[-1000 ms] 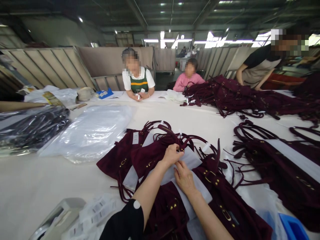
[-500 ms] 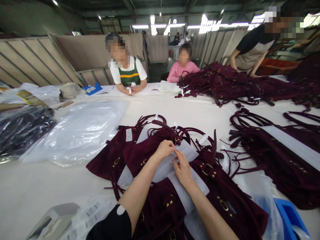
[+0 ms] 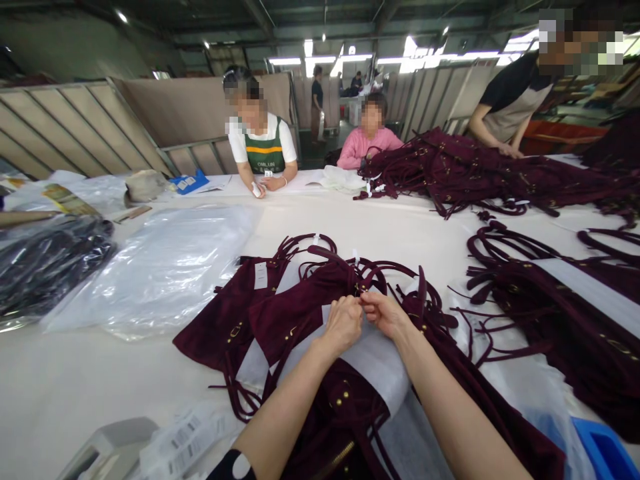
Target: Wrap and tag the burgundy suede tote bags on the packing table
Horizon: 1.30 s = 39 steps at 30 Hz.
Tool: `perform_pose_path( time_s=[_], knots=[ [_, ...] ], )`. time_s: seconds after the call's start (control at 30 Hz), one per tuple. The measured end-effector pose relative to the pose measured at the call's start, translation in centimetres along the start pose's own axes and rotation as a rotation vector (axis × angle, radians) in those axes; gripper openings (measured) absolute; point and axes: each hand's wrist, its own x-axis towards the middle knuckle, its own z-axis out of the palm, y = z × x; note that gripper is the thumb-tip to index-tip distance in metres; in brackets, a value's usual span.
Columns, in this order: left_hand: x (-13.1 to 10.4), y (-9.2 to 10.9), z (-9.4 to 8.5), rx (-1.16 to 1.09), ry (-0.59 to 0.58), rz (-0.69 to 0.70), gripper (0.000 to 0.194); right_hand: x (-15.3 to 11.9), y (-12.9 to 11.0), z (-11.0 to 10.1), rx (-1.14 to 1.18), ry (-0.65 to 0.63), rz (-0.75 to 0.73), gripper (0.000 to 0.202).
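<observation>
Several maroon bags (image 3: 210,323) with brass buckles and cord handles lie in front of me, with white paper sheets (image 3: 375,363) between and around them. My left hand (image 3: 344,325) is closed at the handle base of the middle bag, its fingers curled. My right hand (image 3: 383,313) pinches at the same spot from the right, the fingertips of both hands nearly touching. What they pinch is too small to make out. A white tag (image 3: 261,275) lies on the left bag.
Clear plastic bags (image 3: 165,267) are stacked at the left, beside a dark wrapped bundle (image 3: 50,257). More maroon bags (image 3: 450,167) are heaped across the table by several people. A blue bin (image 3: 603,447) and a grey device (image 3: 110,450) stand near the front edge.
Both hands have shifted slightly, the left more curled and the right raised and turned inward. The middle bag and its paper have moved, and a brass zipper now shows below.
</observation>
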Motion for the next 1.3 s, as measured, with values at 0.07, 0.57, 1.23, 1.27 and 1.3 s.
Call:
perform_pose_path(
  time_s=[0.07, 0.57, 1.23, 1.27, 1.3],
  knots=[
    [0.3, -0.3, -0.3, -0.079, 0.008, -0.043, 0.012, 0.0, 0.0, -0.3, 0.035, -0.034, 0.026, 0.014],
    [4.4, 0.4, -0.5, -1.064, -0.044, -0.637, 0.018, -1.4, 5.4, -1.3, -0.154, 0.015, -0.352, 0.025],
    [2.9, 0.0, 1.0, -1.584, -0.044, -0.574, 0.01, -0.2, 1.5, -0.3, 0.286, -0.037, 0.027, 0.015],
    [2.7, -0.1, 1.1, -1.576, -0.047, -0.572, 0.009, 0.0, 1.3, -0.6, 0.292, -0.074, 0.069, 0.016],
    [2.6, -0.1, 1.2, -1.57, -0.046, -0.57, 0.008, 0.2, 1.1, -0.8, 0.307, -0.094, 0.113, 0.017]
  ],
)
